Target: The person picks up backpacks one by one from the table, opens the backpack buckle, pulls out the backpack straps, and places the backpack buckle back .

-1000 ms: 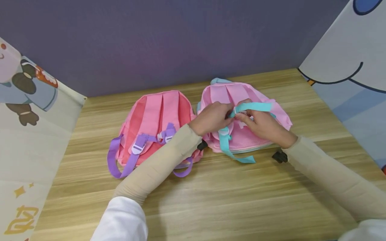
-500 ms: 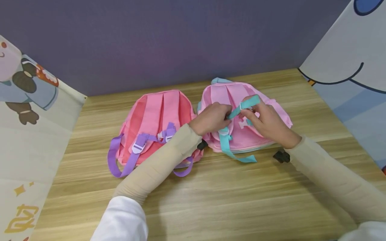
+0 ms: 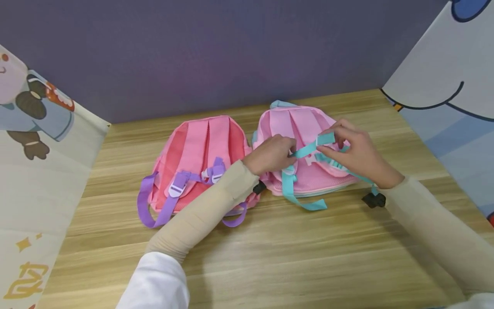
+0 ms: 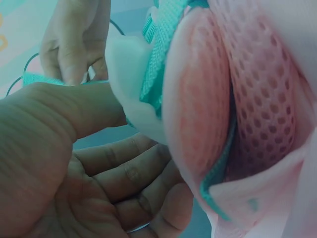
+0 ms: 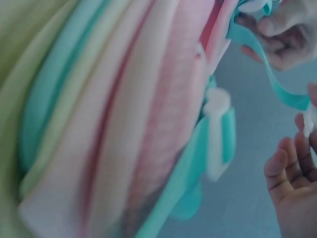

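My left hand (image 3: 272, 152) pinches a teal webbing strap (image 3: 305, 150) over the light pink backpack (image 3: 283, 120), which lies with its shoulder straps up. My right hand (image 3: 360, 150) pinches the strap's other end, by a small white buckle (image 3: 317, 140). Between the hands the strap runs nearly straight in the head view; in the right wrist view the strap (image 5: 272, 79) sags a little. A white clip piece (image 3: 310, 159) lies on the pack below it. In the left wrist view, my left hand (image 4: 44, 119) has its thumb reaching toward the strap end, other fingers loosely bent.
A coral pink backpack (image 3: 197, 137) with purple straps (image 3: 167, 210) lies to the left, touching the light pink one. A loose teal strap (image 3: 297, 199) hangs onto the wooden table (image 3: 270, 257). A dark panel (image 3: 231, 56) stands behind, printed panels at both sides.
My right hand has moved right with the white buckle. More teal strap shows between the hands, and the tail beyond the buckle looks shorter. The left hand has hardly moved.
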`<state>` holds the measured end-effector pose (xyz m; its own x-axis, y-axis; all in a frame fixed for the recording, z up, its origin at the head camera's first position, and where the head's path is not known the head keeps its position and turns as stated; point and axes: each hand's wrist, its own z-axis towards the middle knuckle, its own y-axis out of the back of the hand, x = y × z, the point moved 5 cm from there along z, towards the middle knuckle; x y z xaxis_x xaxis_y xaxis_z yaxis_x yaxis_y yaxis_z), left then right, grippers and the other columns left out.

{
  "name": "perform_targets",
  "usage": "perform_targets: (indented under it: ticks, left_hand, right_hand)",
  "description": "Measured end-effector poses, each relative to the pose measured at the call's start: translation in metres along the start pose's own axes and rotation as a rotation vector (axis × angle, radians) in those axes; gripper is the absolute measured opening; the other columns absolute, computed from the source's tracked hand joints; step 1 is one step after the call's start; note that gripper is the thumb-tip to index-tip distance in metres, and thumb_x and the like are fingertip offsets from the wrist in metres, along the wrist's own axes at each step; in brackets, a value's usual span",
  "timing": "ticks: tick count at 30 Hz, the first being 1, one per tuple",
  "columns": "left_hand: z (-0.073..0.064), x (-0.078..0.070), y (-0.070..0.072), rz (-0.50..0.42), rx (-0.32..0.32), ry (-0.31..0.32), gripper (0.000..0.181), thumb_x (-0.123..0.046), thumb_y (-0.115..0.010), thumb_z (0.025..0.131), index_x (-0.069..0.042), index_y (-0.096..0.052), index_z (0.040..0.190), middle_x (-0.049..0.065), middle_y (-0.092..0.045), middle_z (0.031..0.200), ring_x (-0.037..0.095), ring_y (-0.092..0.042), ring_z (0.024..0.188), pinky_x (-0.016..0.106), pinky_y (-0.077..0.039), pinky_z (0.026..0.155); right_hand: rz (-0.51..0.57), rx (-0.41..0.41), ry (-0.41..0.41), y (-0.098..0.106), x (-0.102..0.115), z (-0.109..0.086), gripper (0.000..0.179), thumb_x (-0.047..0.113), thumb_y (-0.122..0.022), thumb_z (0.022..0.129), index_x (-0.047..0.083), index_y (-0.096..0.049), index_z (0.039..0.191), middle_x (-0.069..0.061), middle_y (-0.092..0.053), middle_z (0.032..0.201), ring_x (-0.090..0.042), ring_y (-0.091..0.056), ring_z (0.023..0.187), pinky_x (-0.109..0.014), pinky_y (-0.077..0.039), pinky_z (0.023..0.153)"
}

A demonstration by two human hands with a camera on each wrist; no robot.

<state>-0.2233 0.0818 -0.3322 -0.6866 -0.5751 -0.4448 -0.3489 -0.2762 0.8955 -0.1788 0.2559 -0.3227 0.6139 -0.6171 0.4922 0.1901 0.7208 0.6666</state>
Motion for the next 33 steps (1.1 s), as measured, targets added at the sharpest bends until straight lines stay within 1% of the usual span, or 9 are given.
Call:
perform_targets:
  ticks: [5, 11, 14, 17, 21, 25, 26, 30, 33]
  left_hand:
    - [0.0, -0.001, -0.001, 0.009, 0.011, 0.009, 0.013, -0.021, -0.067, 0.087, -0.008, -0.064, 0.09, 0.0, -0.058, 0.071, 0.011, -0.053, 0.062, 0.021, -0.043, 0.055]
    - [0.0, -0.001, -0.001, 0.007, 0.017, 0.016, 0.014, -0.022, -0.067, 0.088, -0.008, -0.064, 0.09, 0.0, -0.059, 0.071, 0.011, -0.053, 0.061, 0.021, -0.042, 0.055]
    - [0.0, -0.001, -0.001, 0.003, 0.027, 0.011, 0.011, -0.019, -0.064, 0.09, -0.008, -0.064, 0.091, 0.001, -0.059, 0.073, 0.012, -0.053, 0.062, 0.021, -0.043, 0.056]
    - [0.0, -0.002, -0.002, 0.013, 0.069, -0.004, 0.012, -0.011, -0.055, 0.092, -0.007, -0.065, 0.097, 0.002, -0.059, 0.08, 0.014, -0.054, 0.069, 0.021, -0.043, 0.061]
    - [-0.004, -0.002, -0.004, 0.018, 0.169, -0.027, 0.025, 0.001, -0.046, 0.09, -0.008, -0.063, 0.106, 0.002, -0.059, 0.089, 0.016, -0.053, 0.079, 0.02, -0.044, 0.068]
    - [-0.008, -0.002, -0.005, -0.008, 0.253, -0.055, 0.029, 0.005, -0.049, 0.086, -0.009, -0.061, 0.108, 0.0, -0.059, 0.095, 0.013, -0.053, 0.085, 0.018, -0.044, 0.073]
    - [-0.009, -0.002, -0.005, -0.014, 0.268, -0.061, 0.029, 0.005, -0.051, 0.085, -0.009, -0.061, 0.108, -0.001, -0.058, 0.096, 0.013, -0.053, 0.086, 0.018, -0.043, 0.075]
    - [-0.012, -0.003, -0.006, -0.024, 0.301, -0.097, 0.024, 0.004, -0.057, 0.084, -0.009, -0.061, 0.104, -0.001, -0.058, 0.095, 0.013, -0.05, 0.085, 0.019, -0.041, 0.076]
    - [-0.013, -0.004, -0.006, -0.012, 0.308, -0.124, 0.021, 0.003, -0.059, 0.083, -0.009, -0.062, 0.101, -0.001, -0.057, 0.093, 0.013, -0.049, 0.083, 0.019, -0.04, 0.074]
  right_hand:
    - [-0.022, 0.026, -0.037, 0.006, -0.009, -0.01, 0.036, 0.0, -0.083, 0.068, 0.01, -0.069, 0.099, 0.007, -0.055, 0.089, -0.009, -0.043, 0.071, -0.024, -0.036, 0.059]
    - [-0.009, 0.054, -0.076, 0.008, -0.016, -0.017, 0.036, 0.0, -0.084, 0.067, 0.009, -0.068, 0.098, 0.008, -0.057, 0.091, -0.006, -0.049, 0.078, -0.02, -0.04, 0.066]
    - [-0.032, 0.073, -0.079, 0.009, -0.021, -0.018, 0.036, 0.002, -0.084, 0.067, 0.01, -0.068, 0.098, 0.008, -0.059, 0.091, -0.006, -0.051, 0.08, -0.018, -0.041, 0.069]
    - [-0.091, 0.112, -0.073, 0.01, -0.025, -0.019, 0.034, 0.005, -0.084, 0.067, 0.011, -0.067, 0.096, 0.007, -0.06, 0.089, -0.006, -0.051, 0.08, -0.018, -0.04, 0.069]
    - [-0.174, 0.195, -0.071, 0.009, -0.029, -0.015, 0.031, 0.009, -0.084, 0.068, 0.01, -0.066, 0.093, 0.005, -0.06, 0.086, -0.008, -0.05, 0.08, -0.022, -0.04, 0.067]
    - [-0.204, 0.269, -0.138, 0.007, -0.032, -0.01, 0.028, 0.013, -0.082, 0.072, 0.007, -0.067, 0.095, 0.0, -0.062, 0.091, -0.016, -0.05, 0.084, -0.033, -0.042, 0.069]
    - [-0.205, 0.279, -0.159, 0.007, -0.032, -0.009, 0.029, 0.013, -0.082, 0.073, 0.006, -0.068, 0.097, -0.003, -0.063, 0.093, -0.02, -0.052, 0.086, -0.037, -0.042, 0.073]
    - [-0.218, 0.297, -0.203, 0.006, -0.032, -0.002, 0.032, 0.012, -0.081, 0.074, 0.002, -0.067, 0.101, -0.015, -0.063, 0.104, -0.033, -0.048, 0.095, -0.046, -0.034, 0.079]
    - [-0.229, 0.299, -0.2, 0.005, -0.028, 0.003, 0.035, 0.011, -0.082, 0.072, 0.001, -0.067, 0.103, -0.019, -0.06, 0.11, -0.037, -0.041, 0.1, -0.047, -0.03, 0.077]
